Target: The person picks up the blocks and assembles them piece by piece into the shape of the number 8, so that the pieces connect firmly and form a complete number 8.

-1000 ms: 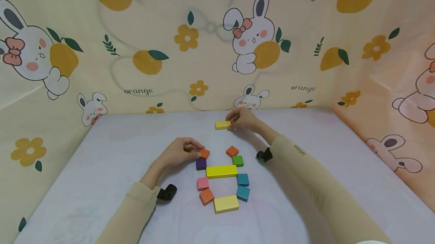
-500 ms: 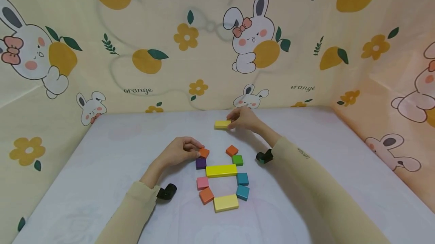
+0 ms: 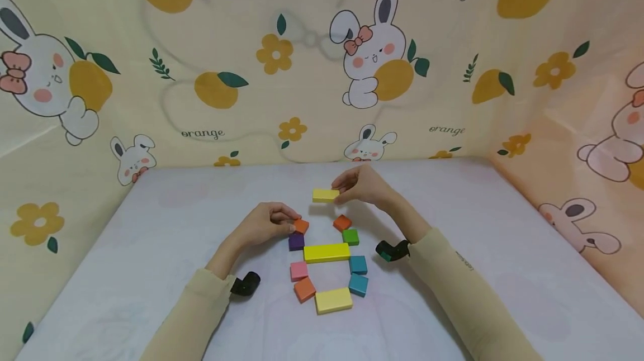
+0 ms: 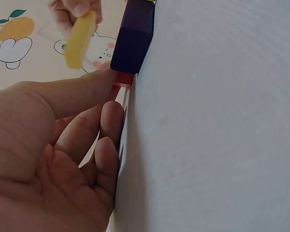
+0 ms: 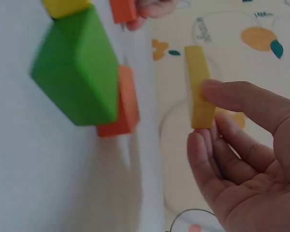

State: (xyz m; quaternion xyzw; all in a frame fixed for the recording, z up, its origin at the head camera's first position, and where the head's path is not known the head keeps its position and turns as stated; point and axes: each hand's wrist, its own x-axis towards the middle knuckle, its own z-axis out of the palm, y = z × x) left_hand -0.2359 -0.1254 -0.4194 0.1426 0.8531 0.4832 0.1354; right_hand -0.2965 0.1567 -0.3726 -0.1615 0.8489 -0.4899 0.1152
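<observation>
My right hand [image 3: 364, 186] pinches a pale yellow rectangular block [image 3: 324, 196] by its right end. In the right wrist view that block [image 5: 199, 87] hangs clear of the table, thumb on one face and fingers on the other. My left hand [image 3: 264, 224] has thumb and fingertips on an orange block [image 3: 302, 226], which touches a purple block [image 3: 296, 242]. The purple block [image 4: 133, 38] partly hides the orange one [image 4: 124, 79] in the left wrist view. Opposite, a second orange block [image 3: 342, 222] sits behind a green block [image 3: 350, 237].
A bright yellow long block [image 3: 326, 252] lies across the arrangement. Nearer me, a pink block [image 3: 299, 271], an orange block [image 3: 304, 289], two blue blocks [image 3: 358, 284] and a pale yellow block [image 3: 334, 300] form a loop. A printed cloth wall [image 3: 302, 98] stands behind the white table [image 3: 201, 193].
My right hand has brought the pale yellow block up off the table, toward me and slightly left. My left hand stays at the orange block.
</observation>
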